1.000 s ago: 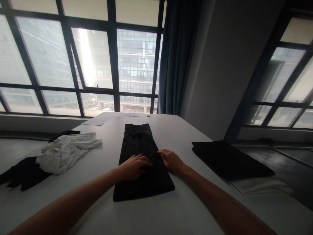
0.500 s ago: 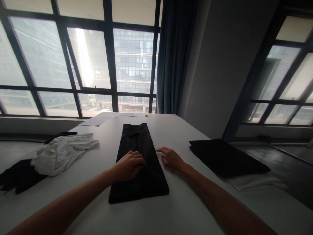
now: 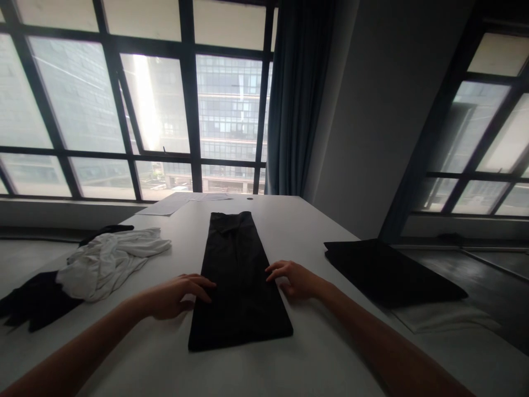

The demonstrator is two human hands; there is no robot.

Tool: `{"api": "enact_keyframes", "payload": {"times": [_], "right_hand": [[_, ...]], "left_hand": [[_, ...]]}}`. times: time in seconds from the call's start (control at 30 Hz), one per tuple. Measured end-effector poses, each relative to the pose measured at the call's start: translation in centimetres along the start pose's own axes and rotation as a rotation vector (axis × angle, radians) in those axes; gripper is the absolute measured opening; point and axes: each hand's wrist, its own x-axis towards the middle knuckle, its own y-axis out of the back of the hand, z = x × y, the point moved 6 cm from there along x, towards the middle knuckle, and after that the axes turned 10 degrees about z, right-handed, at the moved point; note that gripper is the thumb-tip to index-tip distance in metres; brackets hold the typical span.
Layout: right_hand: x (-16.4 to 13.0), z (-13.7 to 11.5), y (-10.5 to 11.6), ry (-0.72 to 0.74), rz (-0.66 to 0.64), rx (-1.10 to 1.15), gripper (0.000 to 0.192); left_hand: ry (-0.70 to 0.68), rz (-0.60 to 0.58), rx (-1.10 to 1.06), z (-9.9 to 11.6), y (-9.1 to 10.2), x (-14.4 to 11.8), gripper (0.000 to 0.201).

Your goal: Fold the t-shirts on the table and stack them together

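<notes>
A black garment (image 3: 240, 286), folded into a long strip, lies flat on the white table (image 3: 231, 372) in front of me. Its kind cannot be made out. My left hand (image 3: 176, 296) is at the strip's left edge, with its fingers stretched over the cloth and its thumb low beside the edge. Across from it, my right hand (image 3: 298, 280) rests at the right edge, fingertips touching the fabric and fingers apart. Neither hand is closed round the garment. A small folded-over flap shows near the strip's far end.
On the left lies a rumpled white cloth (image 3: 109, 264) with black cloth (image 3: 41, 300) under and beside it. A folded black cloth (image 3: 390, 271) on the right partly covers a white one (image 3: 446, 318). Papers (image 3: 163, 206) lie toward the window.
My left hand has slid from the middle of the black garment to its left edge. My right fingertips now touch the right edge. The whole view has shifted slightly.
</notes>
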Motion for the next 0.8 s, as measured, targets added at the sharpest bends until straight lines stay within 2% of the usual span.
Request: {"api": "enact_keyframes", "payload": {"times": [0.07,0.17,0.33,0.47,0.57,0.7,0.8], "right_hand": [[-0.2,-0.3,-0.1,-0.006,-0.043,0.104,0.041],[-0.3,-0.3,0.0,-0.024,-0.057,0.187,0.029],[-0.2,0.1,0.1,-0.053,-0.051,0.223,0.019],[-0.2,-0.2,0.3,-0.046,-0.035,0.205,0.021],[-0.4,-0.6,0.6,-0.033,-0.023,0.215,0.02],[-0.7,-0.8,1.6,-0.015,-0.049,0.269,0.016],[-0.7,-0.4,1.8,-0.046,-0.126,0.402,0.014]], "left_hand": [[0.024,0.01,-0.042,-0.9,-0.1,-0.4,0.034],[0.039,0.042,-0.072,-1.0,0.3,-0.5,0.014],[0.072,0.013,-0.034,-0.6,1.1,-0.7,0.008],[0.088,0.017,-0.035,-0.6,1.3,-0.8,0.019],[0.014,0.041,-0.051,0.0,1.3,-0.6,0.009],[-0.093,0.118,-0.183,1.0,1.7,-0.6,0.024],[-0.048,0.158,-0.351,0.6,1.6,-0.4,0.034]]}}
